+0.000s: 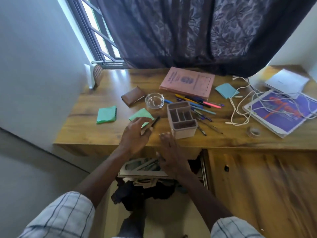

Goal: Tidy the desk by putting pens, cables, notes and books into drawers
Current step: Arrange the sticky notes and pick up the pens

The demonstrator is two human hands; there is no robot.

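Note:
My left hand holds a dark pen over the desk's front edge, just in front of a green note pad. My right hand hangs open with straight fingers above the open drawer, which holds papers and pens. Several loose pens lie behind and right of the beige organizer. A pink book lies at the back. A second green pad sits at the left, a blue pad at the right. A white cable trails over the purple book.
A glass ashtray and a brown wallet sit mid-desk. A tape roll lies near the front edge at the right. White papers lie at the back right. A dark curtain hangs behind the wooden desk.

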